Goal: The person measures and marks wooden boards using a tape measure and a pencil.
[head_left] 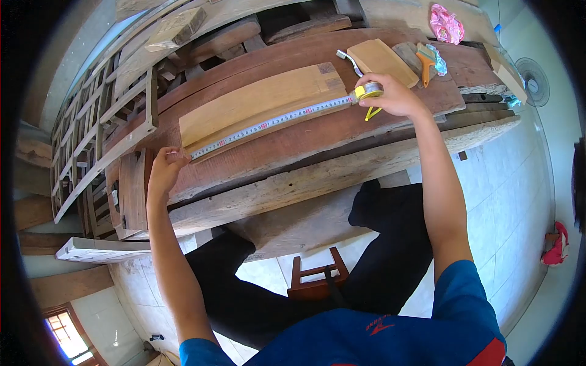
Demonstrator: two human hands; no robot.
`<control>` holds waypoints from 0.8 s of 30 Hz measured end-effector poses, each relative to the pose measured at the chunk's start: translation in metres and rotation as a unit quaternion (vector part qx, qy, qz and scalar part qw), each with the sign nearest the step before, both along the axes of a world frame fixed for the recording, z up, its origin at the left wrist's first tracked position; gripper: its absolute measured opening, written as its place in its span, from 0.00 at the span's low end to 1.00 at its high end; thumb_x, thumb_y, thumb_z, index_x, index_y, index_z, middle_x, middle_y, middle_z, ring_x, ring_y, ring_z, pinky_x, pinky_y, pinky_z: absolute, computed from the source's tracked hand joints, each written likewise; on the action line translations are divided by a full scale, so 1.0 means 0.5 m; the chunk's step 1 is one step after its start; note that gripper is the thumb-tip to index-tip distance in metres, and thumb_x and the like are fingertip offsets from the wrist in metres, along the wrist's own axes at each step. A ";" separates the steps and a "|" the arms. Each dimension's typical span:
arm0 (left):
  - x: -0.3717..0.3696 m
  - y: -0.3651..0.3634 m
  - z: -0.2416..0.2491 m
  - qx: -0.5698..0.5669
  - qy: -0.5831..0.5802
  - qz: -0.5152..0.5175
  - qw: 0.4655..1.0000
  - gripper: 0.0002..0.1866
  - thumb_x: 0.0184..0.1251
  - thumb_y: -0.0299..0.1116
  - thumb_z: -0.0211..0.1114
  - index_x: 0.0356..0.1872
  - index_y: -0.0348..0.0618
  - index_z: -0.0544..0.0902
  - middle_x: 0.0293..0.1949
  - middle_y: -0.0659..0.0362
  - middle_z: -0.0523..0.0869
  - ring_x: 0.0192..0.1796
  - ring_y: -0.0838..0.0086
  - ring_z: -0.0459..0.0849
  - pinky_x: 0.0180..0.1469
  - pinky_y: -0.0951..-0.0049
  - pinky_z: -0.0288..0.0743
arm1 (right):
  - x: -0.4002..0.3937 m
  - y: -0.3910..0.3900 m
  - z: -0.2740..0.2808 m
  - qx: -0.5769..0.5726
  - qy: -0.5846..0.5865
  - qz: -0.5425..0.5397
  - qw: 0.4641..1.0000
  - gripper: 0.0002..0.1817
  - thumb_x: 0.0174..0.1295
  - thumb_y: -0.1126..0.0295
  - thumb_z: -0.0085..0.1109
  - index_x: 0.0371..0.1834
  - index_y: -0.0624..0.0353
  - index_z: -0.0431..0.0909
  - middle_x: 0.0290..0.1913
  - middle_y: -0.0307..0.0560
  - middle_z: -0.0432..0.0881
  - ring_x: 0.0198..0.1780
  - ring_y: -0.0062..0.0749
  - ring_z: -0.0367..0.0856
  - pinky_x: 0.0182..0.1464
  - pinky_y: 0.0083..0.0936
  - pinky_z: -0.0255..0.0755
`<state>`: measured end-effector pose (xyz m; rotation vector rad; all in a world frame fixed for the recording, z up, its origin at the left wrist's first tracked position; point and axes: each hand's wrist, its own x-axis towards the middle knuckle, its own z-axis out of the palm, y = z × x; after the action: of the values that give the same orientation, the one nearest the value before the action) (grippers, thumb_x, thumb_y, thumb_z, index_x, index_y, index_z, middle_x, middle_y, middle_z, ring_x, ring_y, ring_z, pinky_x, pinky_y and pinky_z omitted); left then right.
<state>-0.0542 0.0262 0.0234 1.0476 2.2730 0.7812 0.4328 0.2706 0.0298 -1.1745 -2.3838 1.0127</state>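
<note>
A pale wooden board lies on the thick reddish-brown plank bench. Along its near edge runs the pulled-out blade of a tape measure, marked in centimetres. My right hand is wrapped around the tape's yellow and grey case at the board's right end, with a yellow strap hanging below. At the left end, my left hand has its fingers pinched together at the blade's tip, against the board's corner; the tip itself is hidden by the fingers.
Beyond the board lie a white-handled brush, a shorter wood piece and an orange-handled paintbrush. A pink plastic bag sits at the back right. A wooden lattice frame leans at left. A small stool stands below me.
</note>
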 end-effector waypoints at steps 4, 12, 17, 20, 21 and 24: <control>-0.012 0.003 -0.023 0.024 0.022 -0.020 0.999 0.24 0.61 0.35 0.75 0.56 0.39 0.80 0.37 0.58 0.85 0.33 0.77 0.77 0.34 0.75 0.69 | -0.006 -0.010 0.006 0.012 -0.020 -0.006 1.000 0.19 0.58 0.69 0.75 0.52 0.56 0.82 0.46 0.42 0.85 0.52 0.31 0.82 0.57 0.31 0.74; -0.042 0.001 -0.052 0.034 0.052 -0.050 0.997 0.24 0.55 0.42 0.78 0.49 0.37 0.85 0.40 0.47 0.92 0.45 0.63 0.90 0.51 0.64 0.80 | -0.012 -0.008 -0.026 0.062 0.036 0.016 0.997 0.23 0.64 0.60 0.71 0.58 0.56 0.77 0.54 0.47 0.83 0.61 0.36 0.80 0.65 0.31 0.69; -0.028 0.006 -0.038 0.023 0.069 -0.023 0.997 0.23 0.56 0.43 0.78 0.49 0.39 0.87 0.42 0.47 0.92 0.48 0.61 0.90 0.53 0.64 0.80 | -0.016 -0.009 -0.019 0.089 0.019 -0.032 0.995 0.22 0.71 0.51 0.63 0.53 0.59 0.81 0.50 0.49 0.86 0.56 0.36 0.82 0.60 0.30 0.71; -0.020 0.001 -0.026 0.011 0.047 -0.030 0.998 0.22 0.59 0.40 0.76 0.50 0.36 0.85 0.41 0.48 0.91 0.47 0.65 0.88 0.54 0.66 0.77 | -0.021 -0.017 -0.013 0.086 0.015 -0.050 0.995 0.22 0.72 0.51 0.61 0.50 0.61 0.83 0.47 0.50 0.87 0.54 0.35 0.82 0.59 0.30 0.71; -0.016 -0.001 -0.021 0.007 0.036 -0.036 0.999 0.22 0.60 0.39 0.75 0.51 0.34 0.85 0.41 0.49 0.91 0.47 0.67 0.87 0.55 0.67 0.76 | -0.022 -0.019 -0.009 0.082 0.012 -0.055 0.995 0.22 0.73 0.50 0.61 0.49 0.61 0.83 0.46 0.50 0.87 0.54 0.35 0.83 0.59 0.30 0.71; -0.009 -0.003 -0.014 -0.001 0.043 -0.029 0.999 0.21 0.61 0.39 0.75 0.50 0.35 0.85 0.41 0.49 0.91 0.47 0.68 0.86 0.55 0.68 0.75 | -0.020 -0.014 -0.015 0.083 0.010 -0.054 0.995 0.22 0.72 0.50 0.61 0.51 0.60 0.82 0.48 0.49 0.87 0.54 0.35 0.82 0.59 0.30 0.70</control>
<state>-0.0590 0.0249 0.0164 1.1621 2.3039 0.7230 0.4228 0.2638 0.0222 -1.2114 -2.3105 0.7714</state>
